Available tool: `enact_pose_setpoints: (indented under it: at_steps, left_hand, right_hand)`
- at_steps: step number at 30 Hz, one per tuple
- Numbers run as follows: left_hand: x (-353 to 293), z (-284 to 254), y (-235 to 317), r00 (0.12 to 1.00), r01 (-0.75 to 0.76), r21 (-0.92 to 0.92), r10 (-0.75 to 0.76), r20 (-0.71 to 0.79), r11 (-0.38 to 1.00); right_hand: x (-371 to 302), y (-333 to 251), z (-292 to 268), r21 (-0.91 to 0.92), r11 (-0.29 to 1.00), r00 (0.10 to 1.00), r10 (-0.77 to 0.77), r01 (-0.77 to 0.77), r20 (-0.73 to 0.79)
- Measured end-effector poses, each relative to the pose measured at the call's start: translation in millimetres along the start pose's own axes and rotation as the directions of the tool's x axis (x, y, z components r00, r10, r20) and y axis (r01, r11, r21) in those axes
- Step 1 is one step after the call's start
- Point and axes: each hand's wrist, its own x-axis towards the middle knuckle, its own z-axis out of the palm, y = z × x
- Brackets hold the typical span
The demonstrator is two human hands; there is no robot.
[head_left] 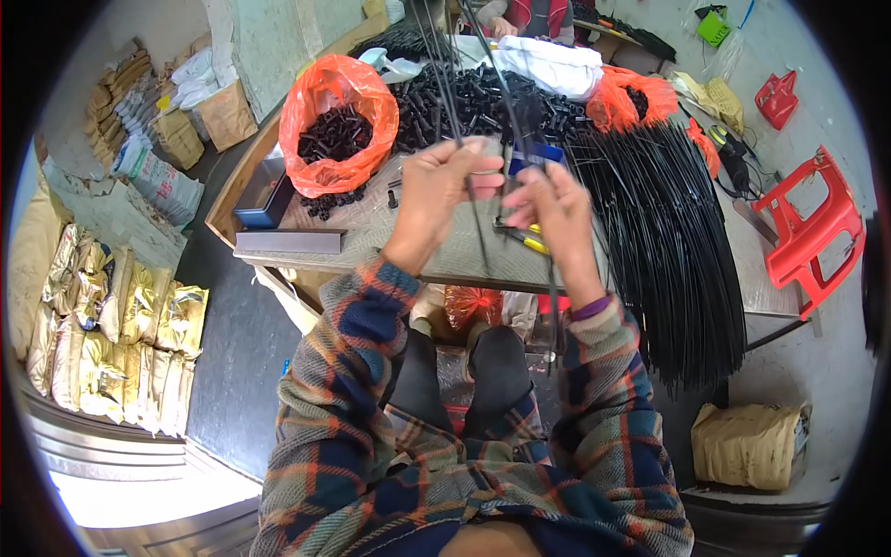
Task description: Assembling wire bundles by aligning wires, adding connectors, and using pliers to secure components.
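Observation:
My left hand (429, 193) is raised over the table, its fingers pinched around thin black rods (479, 232) that run up past the far edge and down toward the near edge. Close beside it, my right hand (562, 210) has its fingers closed on another long black rod (552, 316), which hangs below the tabletop. Motion smears the rods, so I cannot count them. Behind both hands lies a wide heap of short black tubular pieces (422, 116). A thick bundle of long black rods (664, 251) drapes over the table's front edge beside my right hand.
An orange bag (302, 97) of black pieces stands at the left, with a blue-sided box (263, 212) and a dark bar (288, 242) near it. A yellow-handled tool (534, 244) lies below my hands. Red stool (789, 218) at right; another person (538, 20) sits across.

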Motion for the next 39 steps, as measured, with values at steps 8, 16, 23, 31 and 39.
enact_pose_setpoints:
  at_steps: [8, 16, 23, 31, 39]
  left_hand:
    - [-4, -5, 17, 0.999, 0.042, 0.029, -0.042, 0.007, 0.999]
    - [-5, 33, -10, 0.999, 0.017, -0.057, -0.019, -0.04, 0.998]
    - [-5, 22, -24, 0.998, -0.06, -0.101, 0.06, -0.008, 0.993]
    - [-5, 25, -19, 0.992, -0.087, -0.089, 0.078, -0.099, 0.992]
    - [-10, 12, 4, 0.968, -0.171, 0.228, 0.206, -0.143, 0.959]
  right_hand:
    - [13, -18, -40, -0.102, 0.995, 0.988, -0.036, 0.021, -0.151]
    - [-9, -21, -7, 0.023, 0.999, 0.999, 0.036, -0.037, 0.039]
    - [-19, -5, 21, 0.125, 0.992, 0.998, -0.009, 0.002, 0.056]
    - [-11, 10, 18, -0.187, 0.975, 0.991, -0.129, 0.122, -0.024]
    - [11, 15, -8, -0.362, 0.898, 0.936, -0.32, 0.25, -0.146]
